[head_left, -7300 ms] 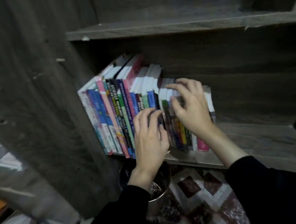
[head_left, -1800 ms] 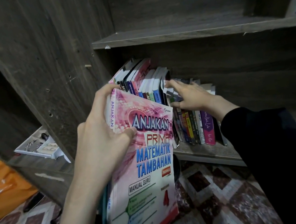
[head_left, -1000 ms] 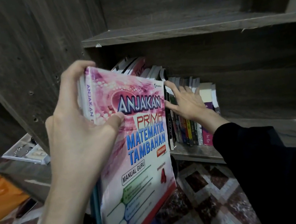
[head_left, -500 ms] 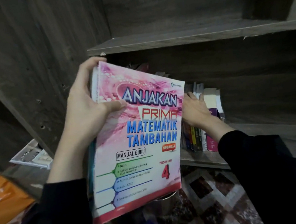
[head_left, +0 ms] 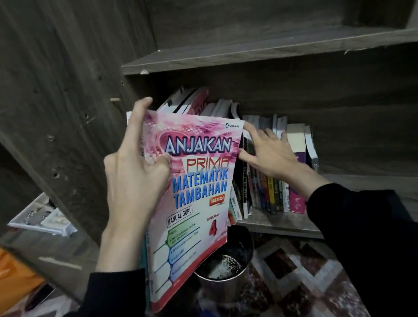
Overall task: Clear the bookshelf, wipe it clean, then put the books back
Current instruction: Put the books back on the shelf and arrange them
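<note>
Left grip (head_left: 136, 178) clasps tilted pink workbook (head_left: 196, 213), seemingly glossy.

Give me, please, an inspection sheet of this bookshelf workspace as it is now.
Surface: wooden shelf, dark grain, books on its left part.
Job's things: pink workbook held in front of the shelf; row of books standing upright on the shelf.
Clutter: metal bin below the shelf; orange bag and white tray at the left.
Hands: left hand grips the workbook near its top; right hand rests with spread fingers on the tops of the row.
Cables: nothing seen.
Surroundings: upper shelf; patterned floor.
</note>
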`<action>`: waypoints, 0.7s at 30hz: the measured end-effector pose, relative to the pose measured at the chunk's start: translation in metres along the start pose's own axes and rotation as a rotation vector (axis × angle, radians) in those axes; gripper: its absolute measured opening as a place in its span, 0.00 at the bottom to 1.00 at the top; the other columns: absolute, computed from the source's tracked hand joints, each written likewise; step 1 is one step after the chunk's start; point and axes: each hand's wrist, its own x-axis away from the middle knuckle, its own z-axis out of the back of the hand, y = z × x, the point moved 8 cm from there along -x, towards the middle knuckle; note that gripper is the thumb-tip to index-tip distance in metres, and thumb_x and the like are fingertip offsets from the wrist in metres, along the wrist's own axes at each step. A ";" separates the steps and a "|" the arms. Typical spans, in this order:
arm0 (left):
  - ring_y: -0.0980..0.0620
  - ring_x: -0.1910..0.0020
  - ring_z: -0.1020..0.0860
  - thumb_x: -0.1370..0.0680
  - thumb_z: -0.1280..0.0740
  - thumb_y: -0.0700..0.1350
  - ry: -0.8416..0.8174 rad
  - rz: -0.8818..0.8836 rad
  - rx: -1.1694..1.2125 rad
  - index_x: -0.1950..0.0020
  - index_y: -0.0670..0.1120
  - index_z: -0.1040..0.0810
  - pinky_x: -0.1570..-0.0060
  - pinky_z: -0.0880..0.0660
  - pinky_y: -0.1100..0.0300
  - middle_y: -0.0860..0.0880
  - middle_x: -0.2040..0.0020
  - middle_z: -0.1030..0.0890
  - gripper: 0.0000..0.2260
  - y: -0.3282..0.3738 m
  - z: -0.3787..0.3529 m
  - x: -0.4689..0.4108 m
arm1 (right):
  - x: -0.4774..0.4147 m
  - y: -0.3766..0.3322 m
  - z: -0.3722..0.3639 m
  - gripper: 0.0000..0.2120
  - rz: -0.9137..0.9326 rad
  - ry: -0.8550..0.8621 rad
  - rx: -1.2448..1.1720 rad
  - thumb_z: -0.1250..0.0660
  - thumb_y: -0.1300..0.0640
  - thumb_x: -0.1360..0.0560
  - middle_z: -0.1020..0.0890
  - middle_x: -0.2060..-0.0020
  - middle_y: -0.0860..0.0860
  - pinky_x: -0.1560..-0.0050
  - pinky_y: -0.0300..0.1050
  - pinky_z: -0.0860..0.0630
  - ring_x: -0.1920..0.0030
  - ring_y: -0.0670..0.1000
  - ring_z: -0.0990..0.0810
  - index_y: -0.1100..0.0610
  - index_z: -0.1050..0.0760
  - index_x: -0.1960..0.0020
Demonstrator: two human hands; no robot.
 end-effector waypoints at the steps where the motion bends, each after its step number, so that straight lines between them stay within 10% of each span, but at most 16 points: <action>1: 0.51 0.73 0.28 0.31 0.32 0.32 0.004 -0.001 -0.012 0.30 0.61 0.33 0.67 0.27 0.66 0.74 0.56 0.24 0.36 0.004 0.001 0.000 | 0.000 0.000 0.000 0.34 -0.001 -0.002 0.002 0.50 0.34 0.22 0.30 0.32 0.59 0.30 0.70 0.46 0.29 0.59 0.35 0.46 0.57 0.23; 11: 0.57 0.57 0.28 0.31 0.35 0.36 0.004 0.051 -0.052 0.29 0.62 0.36 0.58 0.37 0.66 0.55 0.59 0.23 0.35 0.036 -0.007 -0.009 | 0.001 -0.001 0.001 0.32 0.007 -0.005 -0.006 0.48 0.38 0.21 0.32 0.29 0.60 0.30 0.71 0.48 0.28 0.60 0.37 0.44 0.58 0.23; 18: 0.65 0.68 0.27 0.31 0.39 0.32 -0.008 0.019 -0.007 0.28 0.53 0.34 0.67 0.37 0.65 0.46 0.64 0.21 0.33 0.048 -0.050 -0.028 | 0.000 -0.001 0.002 0.31 0.010 0.016 -0.009 0.48 0.38 0.23 0.26 0.36 0.60 0.32 0.71 0.44 0.32 0.60 0.32 0.45 0.55 0.24; 21: 0.54 0.73 0.28 0.32 0.39 0.32 0.037 -0.013 0.032 0.29 0.53 0.34 0.67 0.30 0.57 0.44 0.67 0.23 0.33 0.041 -0.067 -0.028 | 0.000 0.000 0.002 0.31 0.006 0.024 -0.013 0.48 0.39 0.22 0.26 0.36 0.61 0.31 0.71 0.44 0.32 0.60 0.33 0.45 0.55 0.24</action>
